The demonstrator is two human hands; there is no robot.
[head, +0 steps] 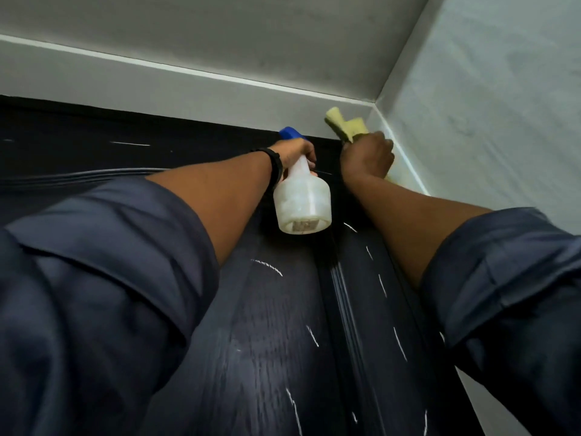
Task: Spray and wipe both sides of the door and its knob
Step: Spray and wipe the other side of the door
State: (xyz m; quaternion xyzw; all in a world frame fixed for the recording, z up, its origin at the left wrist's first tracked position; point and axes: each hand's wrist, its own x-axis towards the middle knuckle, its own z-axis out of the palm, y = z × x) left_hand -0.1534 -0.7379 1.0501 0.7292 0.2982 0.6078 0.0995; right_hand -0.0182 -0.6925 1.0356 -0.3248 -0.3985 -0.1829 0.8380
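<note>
The left hand (295, 152) curls round the neck of a spray bottle (301, 199), just under its blue trigger head (290, 132). The translucent, bell-shaped plastic body hangs below the fist; how much liquid it holds cannot be told. Just right of that grip, the right hand (367, 155) clutches a yellow cloth (345, 125), its crumpled ends sticking up above the knuckles. Both hands are at the top edge of the dark, wood-grained door (267, 341), whose ribbed moulding runs down from between them. A pale wall (487, 121) closes in right beside the cloth hand, and the ceiling (251, 42) is near above. A black wristband (275, 162) sits behind the left hand.
</note>
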